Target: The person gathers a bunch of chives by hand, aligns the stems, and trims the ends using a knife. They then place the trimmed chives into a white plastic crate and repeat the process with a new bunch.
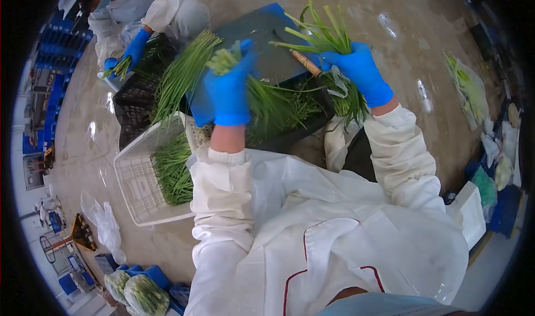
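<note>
Gloved in blue, my left hand [227, 93] is closed around a bunch of chives [224, 61], their cut ends upward and leaves trailing right, slightly blurred. My right hand [359, 73], also blue-gloved, grips a bunch of green stalks [329, 37] with thick ends fanning up and left and thin leaves hanging below. Close by its fingers is a brown wooden handle [305, 62] over the blue board [245, 31]. Beneath both hands, loose greens [298, 107] fill a dark crate. Left of my left hand, a long pile of chives [186, 70] lies along the board's edge.
A white crate [139, 176] with cut greens stands at lower left, beside a black crate [134, 101]. Across from me a co-worker in white [173, 9] holds greens in blue gloves. A plastic bag of greens [468, 87] lies on the floor at right; cabbages [145, 293] sit lower left.
</note>
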Demonstrator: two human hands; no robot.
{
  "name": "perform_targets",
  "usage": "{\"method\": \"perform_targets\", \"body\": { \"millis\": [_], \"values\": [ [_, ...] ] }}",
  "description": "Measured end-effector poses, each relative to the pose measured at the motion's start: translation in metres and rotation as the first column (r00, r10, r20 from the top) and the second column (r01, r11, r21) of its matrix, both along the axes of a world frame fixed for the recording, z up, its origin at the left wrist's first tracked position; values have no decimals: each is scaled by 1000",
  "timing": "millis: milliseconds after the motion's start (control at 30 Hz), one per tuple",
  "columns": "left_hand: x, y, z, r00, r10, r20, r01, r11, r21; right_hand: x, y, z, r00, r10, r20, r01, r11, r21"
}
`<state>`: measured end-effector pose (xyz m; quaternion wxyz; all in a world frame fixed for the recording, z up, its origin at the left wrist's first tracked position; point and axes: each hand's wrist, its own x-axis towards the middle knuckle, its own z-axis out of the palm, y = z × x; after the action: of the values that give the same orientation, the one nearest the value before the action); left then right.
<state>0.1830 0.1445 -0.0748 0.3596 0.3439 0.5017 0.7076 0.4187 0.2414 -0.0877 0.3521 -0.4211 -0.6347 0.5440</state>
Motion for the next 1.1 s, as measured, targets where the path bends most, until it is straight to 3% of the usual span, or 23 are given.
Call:
{"method": "perform_targets", "body": {
  "millis": [100,267,367,467,533,600,633,833,1100],
  "values": [
    [16,1,0,997,-54,-58,54,999,-1,-11,-13,12,995,87,-45,-88,996,-18],
    [2,0,1,998,55,32,-54,998,-24,-11,-12,11,994,86,73,-85,996,-20],
    [-24,0,14,989,129,71,-130,992,9,-2,-4,12,998,52,-47,-54,998,-31],
    [-27,3,-7,993,41,-111,-43,999,-16,1,-1,9,994,73,-85,-78,995,-63],
    [-17,6,-12,940,-55,-336,0,987,-161,-4,-8,21,993,83,-80,-93,986,-141],
    [7,-3,-7,978,-208,13,206,951,-233,-6,-10,20,994,82,-69,-92,983,-162],
    [12,-2,-5,977,-201,67,211,960,-185,-7,-8,10,995,77,-63,-86,986,-143],
    [23,6,-14,944,-243,226,257,966,-39,-23,-26,13,985,173,2,-168,961,-220],
    [24,10,-18,969,-161,186,169,985,-29,-31,-35,10,939,338,-61,-342,903,-261]
  ]
}}
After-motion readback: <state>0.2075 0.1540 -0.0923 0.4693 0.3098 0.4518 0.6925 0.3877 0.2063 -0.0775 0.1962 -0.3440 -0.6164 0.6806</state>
